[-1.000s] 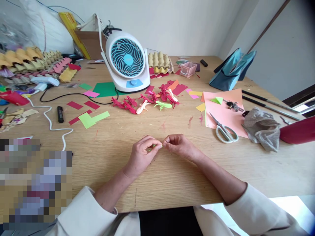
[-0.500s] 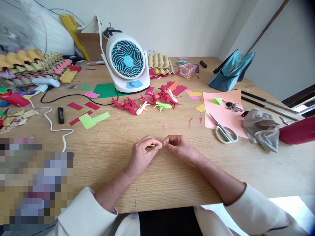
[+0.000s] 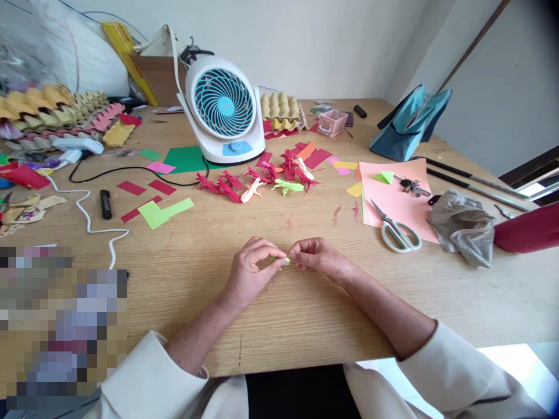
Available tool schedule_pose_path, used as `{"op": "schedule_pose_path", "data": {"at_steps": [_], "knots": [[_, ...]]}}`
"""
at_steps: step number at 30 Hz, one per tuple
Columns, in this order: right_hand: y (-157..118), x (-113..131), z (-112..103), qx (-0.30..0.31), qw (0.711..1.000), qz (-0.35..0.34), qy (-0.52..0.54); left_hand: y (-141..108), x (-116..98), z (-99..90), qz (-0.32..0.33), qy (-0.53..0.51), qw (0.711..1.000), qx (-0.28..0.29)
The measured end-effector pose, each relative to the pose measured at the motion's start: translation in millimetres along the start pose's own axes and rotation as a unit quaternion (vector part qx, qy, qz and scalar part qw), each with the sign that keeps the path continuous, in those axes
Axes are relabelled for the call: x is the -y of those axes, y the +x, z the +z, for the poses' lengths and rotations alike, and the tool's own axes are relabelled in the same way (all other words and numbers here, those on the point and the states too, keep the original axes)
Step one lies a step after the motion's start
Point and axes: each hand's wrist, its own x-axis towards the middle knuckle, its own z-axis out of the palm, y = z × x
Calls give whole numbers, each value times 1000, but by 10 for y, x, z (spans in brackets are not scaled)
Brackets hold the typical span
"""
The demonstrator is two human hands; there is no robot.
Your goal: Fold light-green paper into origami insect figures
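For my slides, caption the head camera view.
Left hand and right hand meet at small green paper, a white fan beyond.

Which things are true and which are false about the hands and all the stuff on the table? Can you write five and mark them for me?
1. The left hand is pinching a bit of light green paper. True.
2. The right hand is holding the scissors. False: its fingertips are at the light green paper, and the scissors lie partly on the pink sheet.
3. A folded green piece is on the pink sheet. True.
4. The blue bag is left of the fan in the picture. False: it is to the fan's right.
5. The fan is all red. False: it is white and blue.
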Motion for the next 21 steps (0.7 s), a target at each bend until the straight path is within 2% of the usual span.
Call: {"op": "schedule_pose_path", "data": {"at_steps": [9,15,21], "knots": [[8,-80,-31,-6,999,-17,-33,-11,-21,8,-2,2,1000,0],[-24,-2,-3,-19,997,-27,-72,-17,-19,10,-22,-2,1000,2],[-13,-57,-9,-23,993,-43,-104,7,-32,11,-57,-23,998,19]]}}
